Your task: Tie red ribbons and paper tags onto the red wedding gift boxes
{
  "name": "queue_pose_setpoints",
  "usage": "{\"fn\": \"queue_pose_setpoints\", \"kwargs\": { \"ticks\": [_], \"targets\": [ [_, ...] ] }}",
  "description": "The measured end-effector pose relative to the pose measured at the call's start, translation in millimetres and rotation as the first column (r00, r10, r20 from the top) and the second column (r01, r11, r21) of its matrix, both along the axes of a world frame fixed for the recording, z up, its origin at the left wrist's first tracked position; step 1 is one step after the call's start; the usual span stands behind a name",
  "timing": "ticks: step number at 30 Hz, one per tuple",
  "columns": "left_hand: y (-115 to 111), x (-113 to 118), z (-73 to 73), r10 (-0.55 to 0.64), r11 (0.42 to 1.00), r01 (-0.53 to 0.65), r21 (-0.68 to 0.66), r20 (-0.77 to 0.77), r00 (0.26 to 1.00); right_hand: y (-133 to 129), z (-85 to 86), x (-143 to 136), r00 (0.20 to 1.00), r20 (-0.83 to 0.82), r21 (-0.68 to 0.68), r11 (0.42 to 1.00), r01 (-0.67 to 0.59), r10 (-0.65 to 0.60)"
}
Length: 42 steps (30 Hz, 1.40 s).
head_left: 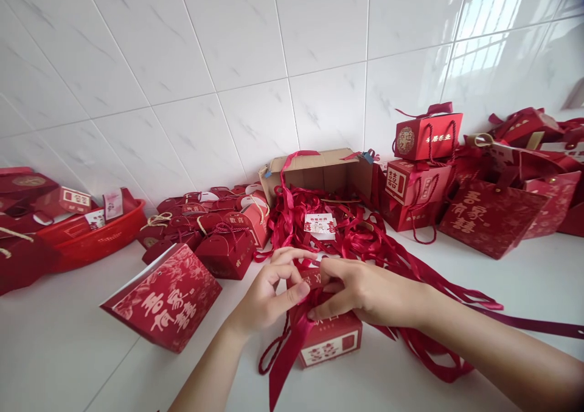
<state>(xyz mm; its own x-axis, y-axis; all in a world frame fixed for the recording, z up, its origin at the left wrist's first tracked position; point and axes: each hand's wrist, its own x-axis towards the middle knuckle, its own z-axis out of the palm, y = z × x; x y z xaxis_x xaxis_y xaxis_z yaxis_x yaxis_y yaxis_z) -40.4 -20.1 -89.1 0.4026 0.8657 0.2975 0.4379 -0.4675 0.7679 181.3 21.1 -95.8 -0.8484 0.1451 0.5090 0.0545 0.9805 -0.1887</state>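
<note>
In the head view a small red gift box [332, 346] with white and gold lettering sits on the white surface in front of me. A dark red satin ribbon [292, 345] lies over its top, one tail hanging down at the front left. My left hand [269, 290] is closed at the top of the box, thumb and index finger pinching the ribbon. From the other side my right hand [356, 287] grips the ribbon too, its thumb pointing down at the front. The ribbon between the fingers is partly hidden. A twisted red cord handle [274, 348] hangs at the box's left.
Behind the box, loose ribbons [365, 235] spill from an open cardboard carton [319, 174]. A red paper bag [171, 302] leans at left, near several small boxes [228, 247] and a red basin [91, 241]. Stacked boxes [422, 181] and more bags [493, 217] stand right. A tiled wall closes the back.
</note>
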Motion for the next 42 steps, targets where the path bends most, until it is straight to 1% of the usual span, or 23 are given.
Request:
{"fn": "queue_pose_setpoints", "kwargs": {
  "ticks": [3, 7, 10, 14, 17, 19, 22, 25, 27, 30, 33, 37, 42],
  "targets": [
    [0, -1, 0.0, 0.008, 1.000, -0.008, -0.030, -0.003, 1.000, -1, 1.4, 0, 0.999, -0.036, -0.027, 0.999, -0.031, 0.030],
    [2, -1, -1.2, 0.039, 0.999, -0.038, -0.025, 0.034, 0.999, 0, 1.1, 0, 0.999, -0.024, -0.030, 0.999, -0.031, 0.030],
    [2, 1, -0.6, 0.053, 0.998, -0.053, -0.037, 0.021, 0.998, 0, 0.8, 1, 0.999, -0.027, -0.053, 0.998, -0.043, 0.042],
    [-3, 10, 2.0, 0.055, 0.996, -0.052, -0.066, 0.040, 0.998, 1, 1.6, 1, 0.998, -0.036, -0.086, 0.995, -0.054, 0.051],
    [-8, 19, 1.9, 0.107, 0.994, -0.105, -0.035, 0.062, 0.992, 0, 1.9, 0, 0.998, -0.038, -0.104, 0.993, -0.052, 0.049],
    [-9, 25, 0.7, 0.147, 0.989, -0.145, -0.038, 0.088, 0.985, 0, 1.6, 0, 0.998, -0.041, -0.102, 0.993, -0.055, 0.051],
    [-8, 29, -1.5, 0.167, 0.982, -0.153, -0.108, 0.128, 0.978, 0, 2.6, 1, 0.999, -0.019, -0.095, 0.995, -0.030, 0.028],
    [-5, 28, -3.1, 0.178, 0.974, -0.147, -0.172, 0.182, 0.967, 0, 7.1, 4, 0.999, 0.031, -0.099, 0.995, -0.010, 0.013],
    [-5, 28, -3.5, 0.176, 0.970, -0.131, -0.202, 0.221, 0.959, -1, 11.2, 6, 0.997, 0.059, -0.145, 0.988, 0.052, -0.044],
    [-5, 27, -2.9, 0.173, 0.963, -0.111, -0.247, 0.244, 0.954, -1, 15.4, 9, 0.987, 0.059, -0.268, 0.950, 0.161, -0.150],
    [-6, 28, -1.7, 0.194, 0.958, -0.134, -0.252, 0.228, 0.954, 1, 16.3, 12, 0.987, 0.034, -0.330, 0.930, 0.162, -0.159],
    [-5, 28, -2.0, 0.189, 0.959, -0.138, -0.247, 0.199, 0.962, 5, 18.7, 17, 0.988, 0.037, -0.327, 0.932, 0.153, -0.149],
    [-3, 24, -4.0, 0.153, 0.961, -0.098, -0.260, 0.203, 0.967, 8, 26.2, 25, 0.992, 0.056, -0.260, 0.957, 0.126, -0.116]
  ]
}}
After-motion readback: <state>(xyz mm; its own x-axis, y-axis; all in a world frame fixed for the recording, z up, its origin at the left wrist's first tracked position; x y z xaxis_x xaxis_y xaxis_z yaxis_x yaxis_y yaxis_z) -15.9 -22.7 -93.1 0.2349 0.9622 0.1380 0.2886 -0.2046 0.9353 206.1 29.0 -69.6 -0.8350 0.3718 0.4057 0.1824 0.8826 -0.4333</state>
